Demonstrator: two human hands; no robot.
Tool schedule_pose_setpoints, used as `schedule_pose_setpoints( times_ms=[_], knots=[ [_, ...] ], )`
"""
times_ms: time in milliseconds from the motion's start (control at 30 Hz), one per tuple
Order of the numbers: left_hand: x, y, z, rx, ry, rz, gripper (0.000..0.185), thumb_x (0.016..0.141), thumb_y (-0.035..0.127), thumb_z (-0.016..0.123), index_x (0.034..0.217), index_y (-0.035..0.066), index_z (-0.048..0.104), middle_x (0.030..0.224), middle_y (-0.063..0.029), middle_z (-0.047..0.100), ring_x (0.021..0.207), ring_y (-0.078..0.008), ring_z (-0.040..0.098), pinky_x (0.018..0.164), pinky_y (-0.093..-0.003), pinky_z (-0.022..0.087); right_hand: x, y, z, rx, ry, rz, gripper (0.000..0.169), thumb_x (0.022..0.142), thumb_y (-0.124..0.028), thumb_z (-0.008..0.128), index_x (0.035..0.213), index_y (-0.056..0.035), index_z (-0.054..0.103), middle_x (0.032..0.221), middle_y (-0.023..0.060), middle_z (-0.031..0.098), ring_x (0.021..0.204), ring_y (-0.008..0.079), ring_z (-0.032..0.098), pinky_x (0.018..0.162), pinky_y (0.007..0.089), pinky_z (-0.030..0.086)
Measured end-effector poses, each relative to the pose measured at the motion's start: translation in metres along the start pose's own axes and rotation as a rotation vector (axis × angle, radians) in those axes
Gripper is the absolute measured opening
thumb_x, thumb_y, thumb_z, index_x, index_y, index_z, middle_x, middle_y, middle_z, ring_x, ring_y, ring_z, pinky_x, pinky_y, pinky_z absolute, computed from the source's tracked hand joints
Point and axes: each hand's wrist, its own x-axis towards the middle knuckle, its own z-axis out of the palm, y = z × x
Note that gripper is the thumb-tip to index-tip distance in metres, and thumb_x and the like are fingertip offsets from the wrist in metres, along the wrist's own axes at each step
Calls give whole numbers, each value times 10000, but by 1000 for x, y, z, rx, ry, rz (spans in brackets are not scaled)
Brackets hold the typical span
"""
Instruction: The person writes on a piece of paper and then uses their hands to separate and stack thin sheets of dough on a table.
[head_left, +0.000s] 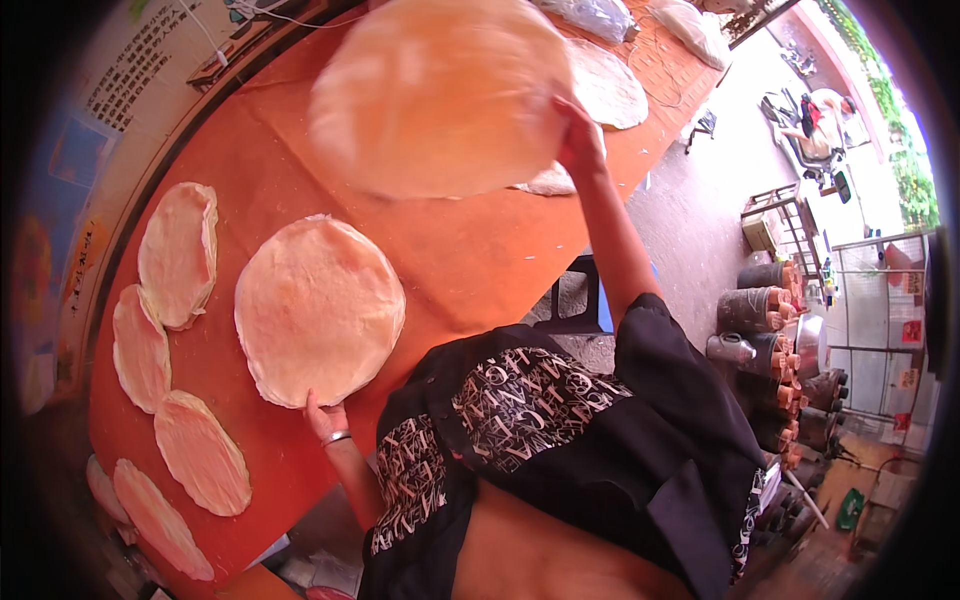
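My right hand (583, 139) holds the right edge of a large, thin round dough sheet (442, 97). The sheet is raised over the table, blurred by motion, and orange shows through it. Nearer to me lies a stack of flat dough rounds (319, 307) with uneven edges. My left hand (326, 420), with a silver bracelet at its wrist, grips the near edge of that stack; some of its fingers are hidden. To the left rest several other flat rounds, among them a far one (178, 255) and a near one (202, 454).
An orange-covered table (465, 255) spans the view. White rounds (607, 82) and plastic bags (592, 16) lie at its far right. A plastic stool (577, 296) stands beneath the right edge. Stacked perforated coal briquettes (784, 315) and a seated person (825, 124) are farther right.
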Motion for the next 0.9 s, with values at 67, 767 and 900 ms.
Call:
schedule_pose_setpoints(
  times_ms=[67,767,900],
  knots=[
    [0,2,0,-13,-14,-2,429,758,151,555,1157,66,421,1104,-91,505,969,-250,515,726,-408,481,-24,-9,-67,40,180,-105,352,804,-79,454,1151,-23,422,1084,116,517,985,232,519,836,377,451],
    [-15,14,59,-140,-369,152,585,738,373,618,1222,147,378,1233,-36,404,1114,-224,395,882,-430,386,-110,213,150,-1045,-716,392,655,726,-354,644,1207,10,388,1209,217,416,1133,281,401,926,327,338],
    [-24,25,68,-101,-386,176,395,801,268,569,1139,126,421,1100,-41,484,1003,-208,489,771,-361,475,-140,268,213,-987,-1140,462,864,677,-525,615,1262,25,293,1265,234,340,1186,314,330,970,350,288]
  ],
)
